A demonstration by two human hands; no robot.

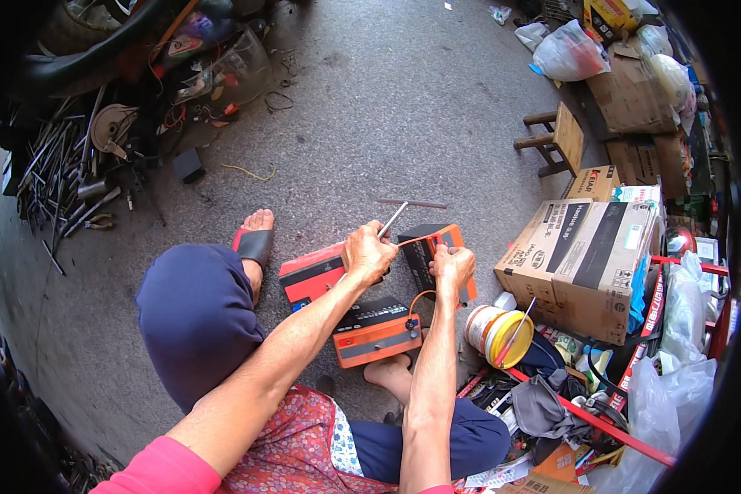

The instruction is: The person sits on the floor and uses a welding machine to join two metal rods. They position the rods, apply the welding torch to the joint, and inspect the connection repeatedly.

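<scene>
My left hand [369,253] is closed around a slim grey metal rod [395,218], which slants up and to the right out of the fist. My right hand [453,267] pinches an orange wire [417,240] that stretches across to the left hand. Under and around the hands sit three orange-and-black box-shaped batteries: a far right one [420,257], partly behind the right hand, a left one [305,274] partly covered by the left wrist, and a near one [377,331]. A short orange cable [420,298] rises from the near battery toward the right forearm.
Another thin dark rod [420,203] lies on the ground beyond the batteries. A yellow-and-white bucket [502,336], a large cardboard box [584,263] and a wooden stool [561,140] stand at right. Metal rods [53,177] are heaped at far left. My sandalled foot [255,239] rests left of the batteries.
</scene>
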